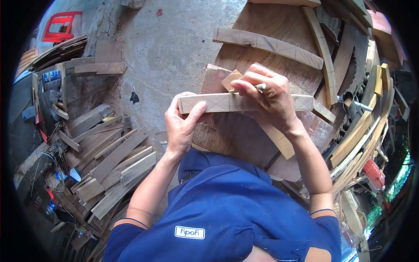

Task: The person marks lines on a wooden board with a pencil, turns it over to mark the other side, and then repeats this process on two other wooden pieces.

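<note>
A straight wooden strip (218, 103) with pencilled crosses and lines lies level in front of me. My left hand (182, 120) is closed round its left end, thumb on the marked face. My right hand (273, 94) is bent over the strip right of its middle, fingers pinched on a thin pencil-like tool (261, 87). At these fingertips a small wooden piece (231, 80) touches or nearly touches the strip's upper edge. Beneath the strip, a curved light wooden piece (279, 140) slants over the boards. A marked curved piece (270, 45) rests further up on the plywood.
Plywood boards (244, 65) form the work surface. Stacked wooden strips (124, 168) lie at the left, and curved strips (355, 135) at the right, near a round saw blade (358, 72). A red plastic stool (61, 27) is at the upper left.
</note>
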Motion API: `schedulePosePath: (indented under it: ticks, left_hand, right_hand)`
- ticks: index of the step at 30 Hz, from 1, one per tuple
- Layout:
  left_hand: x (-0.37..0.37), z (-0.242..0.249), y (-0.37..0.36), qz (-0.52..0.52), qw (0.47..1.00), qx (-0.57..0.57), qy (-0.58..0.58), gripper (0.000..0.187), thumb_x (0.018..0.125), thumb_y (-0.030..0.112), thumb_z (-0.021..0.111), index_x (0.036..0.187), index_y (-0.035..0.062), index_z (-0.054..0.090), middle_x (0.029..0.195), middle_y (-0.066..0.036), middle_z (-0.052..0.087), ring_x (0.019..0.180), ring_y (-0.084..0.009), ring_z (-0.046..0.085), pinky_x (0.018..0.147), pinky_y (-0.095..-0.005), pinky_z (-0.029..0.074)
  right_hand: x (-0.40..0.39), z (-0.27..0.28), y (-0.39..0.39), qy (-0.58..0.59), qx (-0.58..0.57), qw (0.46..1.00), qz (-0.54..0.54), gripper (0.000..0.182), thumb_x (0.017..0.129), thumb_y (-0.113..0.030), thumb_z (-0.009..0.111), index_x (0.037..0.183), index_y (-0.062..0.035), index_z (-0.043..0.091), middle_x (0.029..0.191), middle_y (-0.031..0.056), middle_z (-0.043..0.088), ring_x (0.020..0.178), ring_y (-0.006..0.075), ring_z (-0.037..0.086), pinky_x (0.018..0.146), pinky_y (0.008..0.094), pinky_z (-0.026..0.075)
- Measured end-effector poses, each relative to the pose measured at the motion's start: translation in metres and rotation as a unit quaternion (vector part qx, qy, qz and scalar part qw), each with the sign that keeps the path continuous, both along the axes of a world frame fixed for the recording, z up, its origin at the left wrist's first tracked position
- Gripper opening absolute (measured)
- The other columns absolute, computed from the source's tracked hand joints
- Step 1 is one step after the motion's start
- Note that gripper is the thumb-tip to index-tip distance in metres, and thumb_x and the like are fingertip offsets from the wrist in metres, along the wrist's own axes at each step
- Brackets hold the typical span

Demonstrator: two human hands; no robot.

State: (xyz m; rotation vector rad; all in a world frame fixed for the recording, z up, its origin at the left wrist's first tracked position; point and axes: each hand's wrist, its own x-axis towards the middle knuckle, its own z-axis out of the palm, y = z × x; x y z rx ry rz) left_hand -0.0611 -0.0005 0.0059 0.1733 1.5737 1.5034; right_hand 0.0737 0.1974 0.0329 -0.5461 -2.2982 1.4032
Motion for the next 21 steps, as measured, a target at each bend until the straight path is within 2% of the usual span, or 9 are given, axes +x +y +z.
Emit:
schedulePosePath:
  ticks: [5,7,10,12,14,16,20,21]
  left_hand:
    - [0.000,0.000,0.002,0.000,1.000,-0.001,-0.003,0.026,0.098,0.011,0.072,0.119,0.0012,0.060,0.109,-0.008,0.067,0.097,-0.0161,0.070,0.081,-0.0334,0.066]
    - [0.000,0.000,0.001,0.001,1.000,0.001,-0.004,0.026,0.098,0.011,0.072,0.118,0.0012,0.060,0.109,-0.008,0.067,0.097,-0.0162,0.070,0.081,-0.0335,0.066]
    - [0.000,0.001,0.002,-0.004,1.000,0.001,-0.001,0.026,0.098,0.012,0.072,0.118,0.0010,0.060,0.109,-0.008,0.067,0.096,-0.0161,0.071,0.081,-0.0335,0.066]
    - [0.000,0.002,0.002,-0.002,1.000,0.001,0.001,0.027,0.098,0.012,0.072,0.118,0.0008,0.060,0.109,-0.008,0.067,0.097,-0.0160,0.071,0.081,-0.0334,0.066]
    - [0.000,0.002,0.003,-0.004,1.000,0.001,0.004,0.027,0.098,0.012,0.072,0.119,0.0009,0.059,0.109,-0.008,0.067,0.097,-0.0160,0.071,0.081,-0.0334,0.066]
    - [-0.001,0.001,0.002,-0.005,1.000,-0.003,0.007,0.028,0.098,0.012,0.072,0.119,0.0009,0.059,0.109,-0.008,0.067,0.097,-0.0161,0.071,0.080,-0.0334,0.066]
    - [-0.003,-0.003,0.001,-0.005,1.000,0.010,-0.011,0.029,0.098,0.013,0.072,0.121,0.0011,0.057,0.109,-0.009,0.067,0.097,-0.0166,0.071,0.080,-0.0338,0.066]
    - [-0.005,-0.005,0.000,-0.008,0.999,0.018,-0.025,0.029,0.099,0.013,0.071,0.121,0.0013,0.057,0.109,-0.009,0.067,0.097,-0.0168,0.071,0.080,-0.0339,0.066]
  right_hand:
    - [0.014,-0.004,0.006,0.019,-0.017,1.000,-0.006,0.016,0.098,-0.019,0.072,0.097,-0.0041,0.078,0.081,0.0094,0.068,0.069,0.0224,0.065,0.062,0.0343,0.052]
    - [0.021,-0.003,0.013,-0.046,-0.071,0.996,-0.031,0.018,0.099,-0.020,0.071,0.097,-0.0031,0.078,0.079,0.0097,0.068,0.067,0.0198,0.063,0.061,0.0330,0.050]
    - [0.023,0.004,0.017,-0.032,-0.076,0.995,-0.048,0.019,0.098,-0.020,0.072,0.096,-0.0027,0.078,0.074,0.0090,0.064,0.066,0.0178,0.062,0.059,0.0325,0.049]
    - [0.024,0.003,0.015,-0.065,-0.067,0.995,-0.031,0.017,0.097,-0.020,0.072,0.099,-0.0043,0.079,0.075,0.0087,0.064,0.067,0.0191,0.062,0.060,0.0335,0.050]
    - [0.016,0.001,0.007,-0.007,-0.010,1.000,-0.007,0.013,0.096,-0.017,0.073,0.100,-0.0055,0.078,0.078,0.0082,0.064,0.070,0.0208,0.063,0.062,0.0345,0.051]
    - [0.014,0.001,0.002,-0.013,-0.003,1.000,0.000,0.012,0.095,-0.016,0.074,0.100,-0.0066,0.078,0.083,0.0083,0.066,0.072,0.0223,0.064,0.064,0.0350,0.052]
    - [0.029,0.003,0.009,0.031,0.038,0.995,-0.084,0.015,0.093,-0.019,0.076,0.091,-0.0039,0.074,0.087,0.0083,0.064,0.077,0.0232,0.065,0.065,0.0359,0.052]
    - [0.036,0.007,0.015,0.016,0.151,0.983,-0.100,0.016,0.092,-0.019,0.077,0.089,-0.0039,0.073,0.089,0.0086,0.063,0.078,0.0234,0.064,0.065,0.0360,0.052]
